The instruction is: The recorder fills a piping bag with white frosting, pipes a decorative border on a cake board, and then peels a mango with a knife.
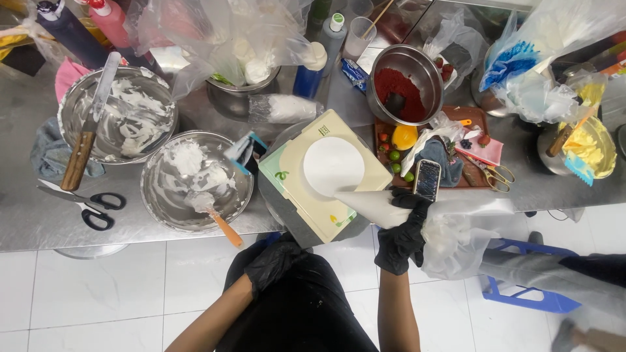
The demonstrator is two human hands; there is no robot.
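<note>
Steel counter [39,221] up top, crowded edge to edge, and white floor tiles [98,293] below it. Count with me: two wide metal bowls smeared with white cream, one [117,117] carrying a wooden-handled palette knife [88,133], the other [195,179] with an orange-handled spatula [218,218] resting in it. One deeper bowl of red sauce [404,85] sits further back. Two pairs of scissors: black-handled ones [88,205] at the left, gold ones [492,173] on the brown tray [479,117].

Centre stage, a single white round cake [332,166] sits on a pale square board [313,208]. The right hand [401,238], black-gloved, is wrapped firmly around one piping bag [378,205], whose tip meets the cake's near edge. The left hand [274,261], also gloved, is curled loosely against the dark apron, holding nothing, just beneath the counter's edge. A blue stool [528,296] stands at the right.
</note>
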